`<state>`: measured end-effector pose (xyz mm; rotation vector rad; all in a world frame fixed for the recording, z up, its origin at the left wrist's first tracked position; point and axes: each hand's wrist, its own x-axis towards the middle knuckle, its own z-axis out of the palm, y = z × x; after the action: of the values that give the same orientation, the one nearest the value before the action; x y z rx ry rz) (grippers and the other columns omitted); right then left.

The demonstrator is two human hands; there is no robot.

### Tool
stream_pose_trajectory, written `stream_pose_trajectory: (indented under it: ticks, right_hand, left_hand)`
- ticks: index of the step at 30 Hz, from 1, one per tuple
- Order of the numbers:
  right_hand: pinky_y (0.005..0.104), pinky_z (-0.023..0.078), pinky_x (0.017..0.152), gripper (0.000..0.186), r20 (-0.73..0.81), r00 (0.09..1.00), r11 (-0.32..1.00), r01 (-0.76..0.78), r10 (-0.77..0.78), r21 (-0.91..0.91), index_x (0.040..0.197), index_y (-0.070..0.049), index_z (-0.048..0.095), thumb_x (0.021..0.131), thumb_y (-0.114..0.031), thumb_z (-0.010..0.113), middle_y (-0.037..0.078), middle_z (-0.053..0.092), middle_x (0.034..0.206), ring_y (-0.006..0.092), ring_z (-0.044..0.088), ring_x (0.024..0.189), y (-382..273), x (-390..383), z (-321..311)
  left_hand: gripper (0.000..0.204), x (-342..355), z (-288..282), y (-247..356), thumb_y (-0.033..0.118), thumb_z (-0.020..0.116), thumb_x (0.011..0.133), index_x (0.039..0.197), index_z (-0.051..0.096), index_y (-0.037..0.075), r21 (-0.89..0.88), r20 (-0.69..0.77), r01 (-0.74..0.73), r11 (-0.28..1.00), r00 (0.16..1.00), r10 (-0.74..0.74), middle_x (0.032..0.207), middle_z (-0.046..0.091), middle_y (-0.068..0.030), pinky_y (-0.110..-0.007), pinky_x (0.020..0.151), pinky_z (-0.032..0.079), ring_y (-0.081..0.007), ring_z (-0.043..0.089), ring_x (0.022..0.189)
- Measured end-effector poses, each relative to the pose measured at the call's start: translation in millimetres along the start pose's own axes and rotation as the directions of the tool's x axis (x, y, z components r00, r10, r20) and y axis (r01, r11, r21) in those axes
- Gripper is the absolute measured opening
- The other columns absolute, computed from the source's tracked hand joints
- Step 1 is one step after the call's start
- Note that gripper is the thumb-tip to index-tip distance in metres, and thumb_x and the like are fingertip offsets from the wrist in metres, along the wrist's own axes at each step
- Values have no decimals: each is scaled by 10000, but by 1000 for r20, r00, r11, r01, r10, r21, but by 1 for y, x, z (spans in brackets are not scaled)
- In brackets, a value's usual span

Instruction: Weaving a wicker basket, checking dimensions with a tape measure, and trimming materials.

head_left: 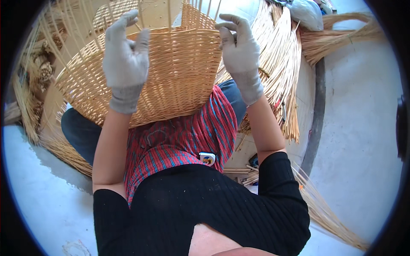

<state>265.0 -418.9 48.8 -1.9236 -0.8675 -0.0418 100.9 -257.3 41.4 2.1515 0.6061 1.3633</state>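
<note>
A large woven wicker basket leans across my lap, with bare upright stakes rising past its upper edge. I wear pale gloves with grey cuffs. My left hand is raised in front of the basket's left part, fingers bent and thumb apart, with nothing visible between them. At the basket's right edge my right hand is up too, its fingers stretched toward the rim and the thumb apart. Whether its fingertips touch the rim or a stake there, I cannot tell.
A thick spread of pale rods lies to the right, beside a tied bundle and a plastic bag. More bundles lie at left. A small white tape measure rests on my striped apron. Loose thin rods lie lower right.
</note>
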Motion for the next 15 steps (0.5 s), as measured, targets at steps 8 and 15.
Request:
stream_pose_trajectory:
  ticks: [8,15]
  right_hand:
    - [309,593,661,513,310,950,995,-49,21,81,1446,-75,426,946,-35,528,130,709,1172,181,712,712,3,14,24]
    - [315,597,630,447,339,938,974,-10,-69,225,1389,-73,516,944,-38,522,120,718,1136,186,709,655,10,10,23]
  left_hand:
    - [310,30,33,11,298,534,1037,1218,576,50,33,706,587,809,559,-435,920,671,-83,-265,524,532,-117,656,572]
    - [266,30,55,-6,282,600,990,1058,660,32,129,618,495,859,638,-460,687,622,-40,-319,556,487,-115,551,540]
